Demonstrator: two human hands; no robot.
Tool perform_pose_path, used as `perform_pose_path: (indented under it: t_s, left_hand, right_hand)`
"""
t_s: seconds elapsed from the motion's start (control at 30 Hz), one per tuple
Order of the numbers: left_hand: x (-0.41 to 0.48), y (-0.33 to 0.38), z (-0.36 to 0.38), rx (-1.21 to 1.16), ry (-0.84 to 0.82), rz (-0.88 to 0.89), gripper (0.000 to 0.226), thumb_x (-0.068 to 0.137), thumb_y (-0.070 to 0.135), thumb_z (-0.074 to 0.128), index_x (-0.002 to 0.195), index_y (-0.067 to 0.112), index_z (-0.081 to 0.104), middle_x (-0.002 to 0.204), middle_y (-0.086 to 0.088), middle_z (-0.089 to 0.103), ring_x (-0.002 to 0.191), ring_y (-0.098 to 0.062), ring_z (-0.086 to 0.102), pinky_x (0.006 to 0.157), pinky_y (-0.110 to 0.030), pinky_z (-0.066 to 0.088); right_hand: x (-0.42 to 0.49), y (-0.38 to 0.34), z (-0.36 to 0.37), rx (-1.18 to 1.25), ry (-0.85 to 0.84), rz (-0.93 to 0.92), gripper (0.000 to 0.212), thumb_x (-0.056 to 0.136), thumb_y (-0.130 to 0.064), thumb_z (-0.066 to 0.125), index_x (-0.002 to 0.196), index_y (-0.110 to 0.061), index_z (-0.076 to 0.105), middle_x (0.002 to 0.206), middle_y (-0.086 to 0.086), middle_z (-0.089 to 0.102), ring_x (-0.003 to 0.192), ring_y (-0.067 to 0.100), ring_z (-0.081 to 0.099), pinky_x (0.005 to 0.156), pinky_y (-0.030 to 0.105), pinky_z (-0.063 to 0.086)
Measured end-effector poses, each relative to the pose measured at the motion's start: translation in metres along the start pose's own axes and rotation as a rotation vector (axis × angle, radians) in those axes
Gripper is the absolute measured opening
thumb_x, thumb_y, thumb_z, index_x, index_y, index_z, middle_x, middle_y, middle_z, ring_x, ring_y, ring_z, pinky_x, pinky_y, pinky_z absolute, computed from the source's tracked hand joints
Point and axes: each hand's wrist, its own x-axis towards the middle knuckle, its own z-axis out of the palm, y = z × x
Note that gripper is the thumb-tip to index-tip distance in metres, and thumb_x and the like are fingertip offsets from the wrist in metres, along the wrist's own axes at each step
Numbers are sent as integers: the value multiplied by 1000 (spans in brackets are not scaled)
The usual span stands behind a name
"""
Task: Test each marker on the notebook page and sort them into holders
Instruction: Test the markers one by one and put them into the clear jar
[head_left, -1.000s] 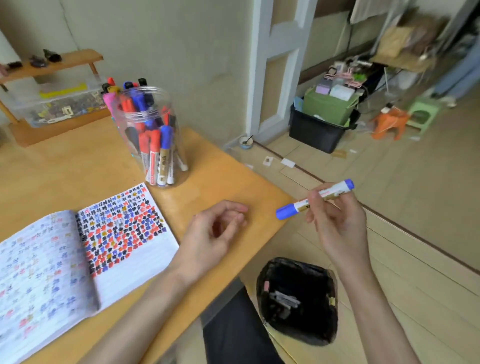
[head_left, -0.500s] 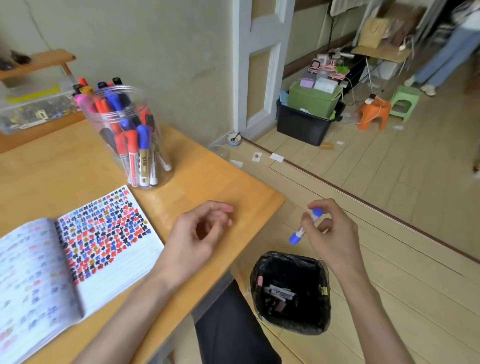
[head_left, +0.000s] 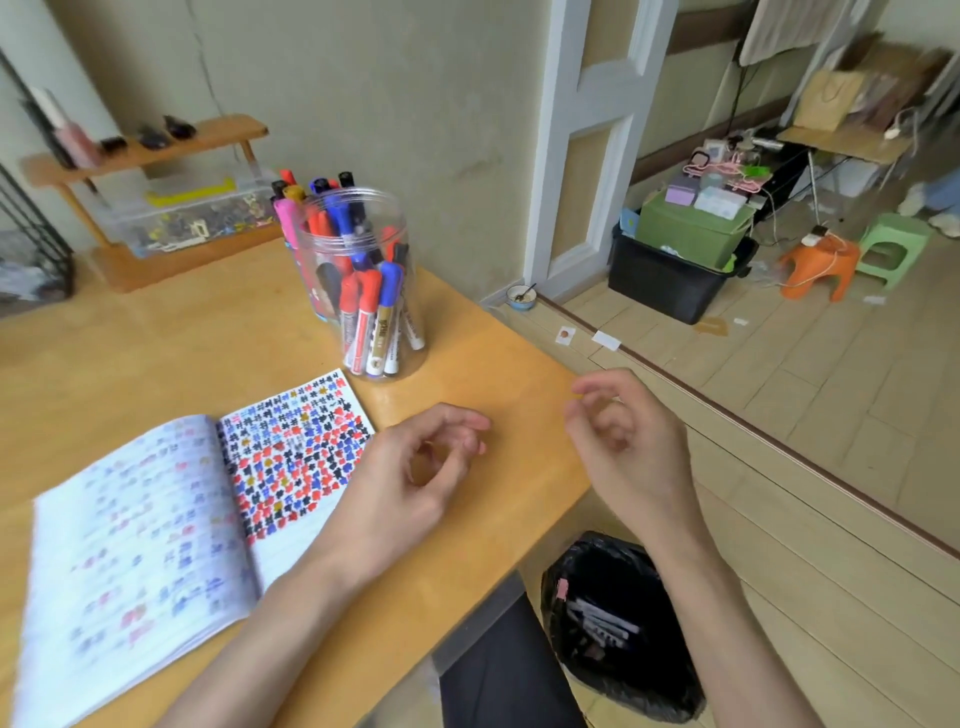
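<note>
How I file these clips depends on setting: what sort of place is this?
Probably a lived-in home room used as a workspace: a light wooden desk holds a clear plastic jar of markers; an orange plastic stool and a black plastic crate of boxes sit on the floor.

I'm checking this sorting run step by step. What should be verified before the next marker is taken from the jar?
1. Right hand free: ok, holds nothing.
2. Left hand free: ok, empty.
3. Jar upright with markers inside: ok.
4. Notebook open, blank space left on the right page: ok.
5. Bin open beside the table: ok.
6. Which jar markers are untested: cannot tell.
</note>
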Motion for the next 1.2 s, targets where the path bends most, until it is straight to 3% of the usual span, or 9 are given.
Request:
perform_pose_path:
  t_s: [0.13, 0.3, 0.47, 0.63, 0.77, 0.97, 1.2]
  left_hand:
    - [-7, -13, -30, 24, 66, -26, 17, 104, 16, 62, 111, 29, 72, 93, 9, 76, 91, -16, 72, 82, -39, 55]
    - [-16, -26, -61, 44, 170, -51, 15, 105, 18, 61, 112, 24, 72, 95, 10, 76, 88, -9, 70, 76, -23, 51]
    - [-26, -40, -89, 41, 250, -85, 20, 105, 12, 58, 114, 26, 70, 93, 10, 76, 86, -10, 70, 75, -23, 52]
    - [-36, -56, -112, 43, 375, -153, 18, 105, 16, 61, 118, 25, 70, 100, 11, 76, 88, -12, 72, 76, -25, 56]
    - [-11, -68, -128, 30, 408, -174, 25, 101, 11, 64, 125, 19, 64, 111, 5, 70, 89, -5, 70, 67, -22, 55]
    - [66, -100, -148, -39, 372, -141, 53, 92, 12, 78, 138, 20, 54, 118, 4, 63, 106, -14, 63, 88, -29, 57]
    - [126, -118, -157, -83, 353, -137, 87, 77, 26, 92, 149, 25, 43, 145, 6, 50, 127, -16, 54, 106, -36, 52]
  right_hand:
    - [12, -23, 51, 77, -148, -88, 18, 92, -17, 74, 107, -23, 66, 92, -10, 66, 77, 13, 67, 63, 22, 50]
    - [29, -49, 114, 151, -285, -187, 28, 88, -16, 78, 112, -23, 65, 98, -10, 68, 84, 10, 70, 65, 22, 48]
    - [43, -75, 166, 201, -386, -236, 31, 89, -17, 78, 117, -22, 65, 103, -7, 67, 89, 11, 71, 69, 23, 52]
    - [41, -81, 203, 234, -493, -186, 30, 90, -17, 77, 118, -22, 65, 105, -8, 66, 89, 9, 71, 70, 21, 52]
    - [38, -77, 210, 280, -487, -121, 28, 91, -11, 77, 115, -17, 66, 103, -2, 67, 84, 6, 70, 67, 20, 53]
    - [40, -74, 207, 339, -458, -42, 27, 91, -10, 78, 114, -17, 66, 102, 3, 68, 79, 12, 70, 67, 23, 52]
    - [39, -69, 206, 361, -433, -54, 25, 91, -11, 77, 113, -21, 67, 97, 3, 68, 76, 19, 69, 63, 28, 51]
